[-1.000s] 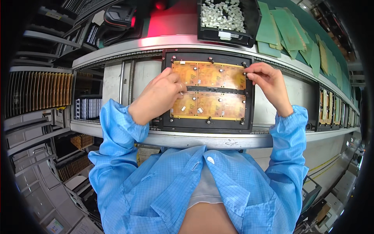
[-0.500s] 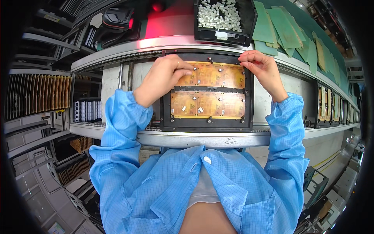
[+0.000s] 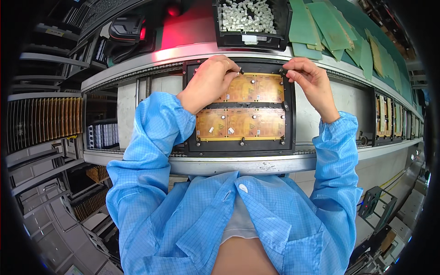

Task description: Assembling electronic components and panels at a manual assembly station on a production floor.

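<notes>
A black carrier frame point(image 3: 238, 149) holds two orange-brown circuit board panels, an upper panel point(image 3: 247, 89) and a lower panel point(image 3: 240, 126). Small dark clamp knobs line the frame's edges. My left hand point(image 3: 210, 82) reaches over the upper panel's left part, hiding it, its finger and thumb tips pinched on the clamp knob point(image 3: 241, 71) at the middle of the far edge. At the far right corner, my right hand point(image 3: 311, 82) has bent fingers, thumb and forefinger closed at another knob point(image 3: 281, 71). Two small white parts point(image 3: 231, 131) lie on the lower panel.
Beyond the rail, a black bin point(image 3: 252, 42) is full of small white parts. Green sheets point(image 3: 330, 27) lie at the far right, a dark handheld device point(image 3: 126, 30) at the far left. Racked boards point(image 3: 46, 117) stand left; more carriers point(image 3: 387, 117) sit on the conveyor to the right.
My left hand has moved right and slightly away from me, from the upper panel's far left part to the middle far knob. My right hand stays at the far right corner.
</notes>
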A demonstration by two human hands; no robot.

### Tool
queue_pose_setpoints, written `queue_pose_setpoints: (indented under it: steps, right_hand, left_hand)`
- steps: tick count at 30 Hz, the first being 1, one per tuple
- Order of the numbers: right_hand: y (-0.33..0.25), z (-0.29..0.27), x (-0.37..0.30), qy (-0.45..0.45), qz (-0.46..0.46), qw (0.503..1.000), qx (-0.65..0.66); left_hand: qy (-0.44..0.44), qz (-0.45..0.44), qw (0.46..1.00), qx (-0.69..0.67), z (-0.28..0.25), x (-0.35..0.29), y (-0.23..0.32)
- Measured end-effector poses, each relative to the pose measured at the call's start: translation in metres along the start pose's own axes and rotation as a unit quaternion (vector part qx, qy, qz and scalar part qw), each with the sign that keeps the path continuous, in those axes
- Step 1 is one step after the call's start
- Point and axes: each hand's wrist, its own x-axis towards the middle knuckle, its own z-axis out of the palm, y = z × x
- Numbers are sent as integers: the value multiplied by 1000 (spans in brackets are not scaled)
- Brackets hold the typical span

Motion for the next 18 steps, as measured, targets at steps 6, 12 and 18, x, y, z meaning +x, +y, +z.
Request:
queue_pose_setpoints:
  steps: [6,12,18]
  right_hand:
    - [0,1,-3,17,7,1000,5]
    - [12,-6,-4,10,-18,1000,-3]
    - [4,-2,-4,15,15,999,-31]
  left_hand:
    - [-10,-24,1000,-13,2,2,1]
    - [2,-19,999,-33,7,2,-3]
    - [20,-17,999,-42,9,0,-6]
